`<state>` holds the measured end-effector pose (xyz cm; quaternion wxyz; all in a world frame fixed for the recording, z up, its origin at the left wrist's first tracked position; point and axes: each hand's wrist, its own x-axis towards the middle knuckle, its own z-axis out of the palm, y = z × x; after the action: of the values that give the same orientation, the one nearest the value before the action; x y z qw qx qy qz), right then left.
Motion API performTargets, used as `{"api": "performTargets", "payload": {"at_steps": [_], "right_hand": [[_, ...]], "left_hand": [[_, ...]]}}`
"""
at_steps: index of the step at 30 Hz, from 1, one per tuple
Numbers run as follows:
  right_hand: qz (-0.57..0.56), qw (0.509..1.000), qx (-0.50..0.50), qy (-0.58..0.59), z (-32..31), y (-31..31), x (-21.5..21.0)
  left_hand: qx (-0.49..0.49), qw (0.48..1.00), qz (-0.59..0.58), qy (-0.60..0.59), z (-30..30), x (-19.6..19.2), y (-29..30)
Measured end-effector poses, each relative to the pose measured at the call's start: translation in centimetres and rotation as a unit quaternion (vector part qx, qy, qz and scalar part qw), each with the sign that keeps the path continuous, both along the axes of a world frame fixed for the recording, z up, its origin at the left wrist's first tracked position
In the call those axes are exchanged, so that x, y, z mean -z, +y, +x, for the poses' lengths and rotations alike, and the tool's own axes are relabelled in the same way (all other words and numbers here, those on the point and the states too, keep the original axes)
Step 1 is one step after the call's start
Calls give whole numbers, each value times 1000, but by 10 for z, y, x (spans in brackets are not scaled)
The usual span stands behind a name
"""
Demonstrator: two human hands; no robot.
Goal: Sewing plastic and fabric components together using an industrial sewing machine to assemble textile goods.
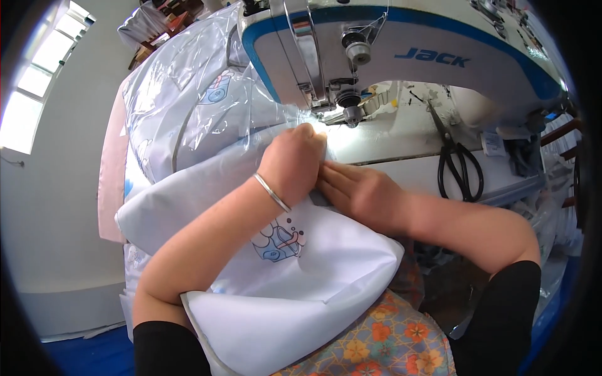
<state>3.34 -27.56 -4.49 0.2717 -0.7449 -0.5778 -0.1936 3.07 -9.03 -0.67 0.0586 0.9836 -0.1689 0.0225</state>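
A white and blue sewing machine [401, 56] stands before me, its lit needle area just beyond my hands. White fabric [301, 313] with a blue cartoon print and grey edging drapes over my lap and up to the machine bed. My left hand [293, 156], with a silver bangle on the wrist, is closed on the fabric close to the presser foot. Beside it, my right hand [364, 194] presses its fingers together at the fabric's edge. The fingertips of both hands are partly hidden, and the right forearm looks slightly blurred.
Black-handled scissors [461, 163] lie on the machine table to the right. Clear plastic over printed white fabric [207, 94] piles up at the left, next to pink cloth [113, 169]. A floral apron [382, 338] covers my lap. A white wall [69, 219] rises at far left.
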Motion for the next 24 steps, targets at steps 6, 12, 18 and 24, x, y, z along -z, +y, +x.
{"api": "performTargets", "payload": {"at_steps": [6, 12, 18, 24], "right_hand": [[-40, 998, -16, -53, -1, -2, -2], [-69, 997, -35, -27, 4, -7, -9], [-58, 998, -16, -23, 15, -10, -3], [-18, 1000, -7, -17, 4, -7, 2]], "left_hand": [[-7, 999, -11, -31, -8, 3, -6], [-27, 998, -9, -58, -12, 8, -13], [-4, 994, 25, -107, -9, -2, -14], [35, 993, 15, -108, -7, -3, -8]]}}
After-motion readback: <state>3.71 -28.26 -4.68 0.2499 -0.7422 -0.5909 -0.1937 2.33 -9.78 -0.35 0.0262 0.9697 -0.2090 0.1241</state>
